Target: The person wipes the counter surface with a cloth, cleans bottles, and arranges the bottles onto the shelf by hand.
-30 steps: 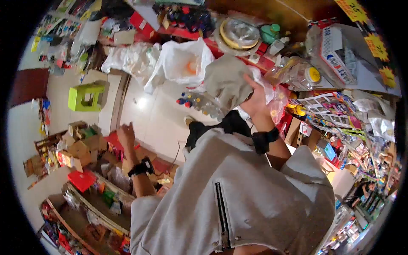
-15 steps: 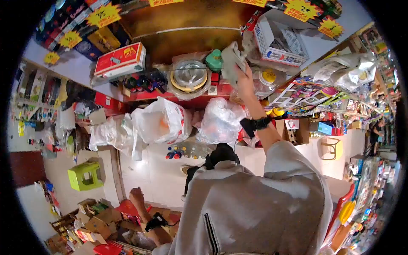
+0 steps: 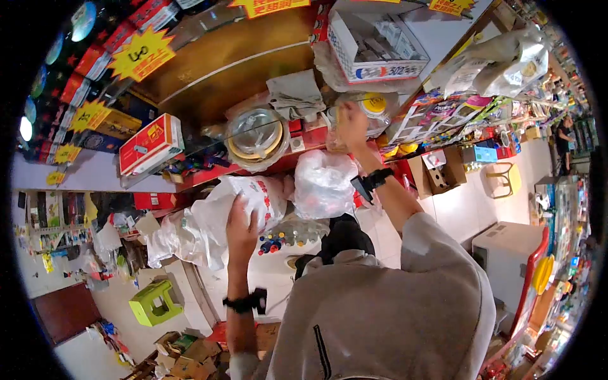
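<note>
My left hand (image 3: 242, 229) is raised against the near side of a white plastic bag (image 3: 269, 201) with red print, thumb and fingers apart. Whether it touches the bag is unclear. My right hand (image 3: 351, 126) is at the shelf edge, beside a clear jar with a yellow lid (image 3: 374, 102); its fingers are blurred and their grip cannot be made out. A folded grey cloth (image 3: 295, 95) lies on the shelf, left of my right hand and apart from it. Wrapped round dishes (image 3: 254, 134) sit to the left of the cloth.
A second full plastic bag (image 3: 324, 183) hangs between my arms, with several bottles (image 3: 278, 242) below. An open white box (image 3: 380, 47) and a red-and-white box (image 3: 151, 144) stand on the shelf. A green stool (image 3: 155, 304) is at lower left. A person (image 3: 563, 142) stands far right.
The grey cloth has left my right hand and now lies on the shelf. My left hand has risen from the lower left to the white bag. The view has turned and shifted.
</note>
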Available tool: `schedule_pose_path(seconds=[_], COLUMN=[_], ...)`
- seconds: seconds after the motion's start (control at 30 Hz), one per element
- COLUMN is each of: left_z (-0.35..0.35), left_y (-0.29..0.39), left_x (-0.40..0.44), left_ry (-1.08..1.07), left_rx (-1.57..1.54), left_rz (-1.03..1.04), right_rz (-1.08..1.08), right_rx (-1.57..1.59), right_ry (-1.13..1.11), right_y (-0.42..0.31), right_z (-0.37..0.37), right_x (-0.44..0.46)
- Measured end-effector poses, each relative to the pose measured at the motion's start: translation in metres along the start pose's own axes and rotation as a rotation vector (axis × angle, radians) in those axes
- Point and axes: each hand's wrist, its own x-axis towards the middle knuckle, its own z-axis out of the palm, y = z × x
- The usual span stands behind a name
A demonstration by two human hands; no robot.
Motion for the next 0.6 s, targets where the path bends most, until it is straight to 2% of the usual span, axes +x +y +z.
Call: schedule_pose_path(seconds=[0.07, 0.1, 0.17, 0.3, 0.33, 0.37, 0.4, 0.47, 0.5, 0.6], left_z=[0.02, 0.036, 0.071, 0.158, 0.173, 0.185, 0.201, 0.226, 0.227, 0.233], left_y=[0.045, 0.054, 0.063, 0.034, 0.038, 0.04, 0.034, 0.02, 0.024, 0.023], left_x=[0.079, 0.12, 0.194, 0.302, 0.313, 0.319, 0.315, 0.29, 0.286, 0.286], left_ry=[-0.069, -0.028, 0.033, 0.078, 0.002, -0.071, -0.064, 0.176, 0.073, 0.036], left_rx=[0.021, 0.032, 0.096, 0.254, 0.263, 0.273, 0.279, 0.517, 0.435, 0.494], left_rz=[0.071, 0.19, 0.357, 0.468, 0.33, 0.19, 0.19, 0.33, 0.253, 0.222], right_rz=[0.384, 0.384, 0.775, 0.632, 0.643, 0.674, 0.722, 0.824, 0.87, 0.98], right_rx=[0.278, 0.276, 0.802, 0.766, 0.734, 0.697, 0.663, 0.595, 0.561, 0.449], right_ry=[0.316, 0.313, 0.244, 0.36, 0.4, 0.439, 0.483, 0.566, 0.607, 0.713], right_y=[0.043, 0.044, 0.04, 0.098, 0.096, 0.093, 0.088, 0.079, 0.076, 0.067], right_z=[0.003, -0.001, -0.011, 0.043, 0.046, 0.049, 0.051, 0.054, 0.056, 0.063], right_x=[0.002, 0.008, 0.021, 0.047, 0.054, 0.059, 0.063, 0.07, 0.074, 0.085])
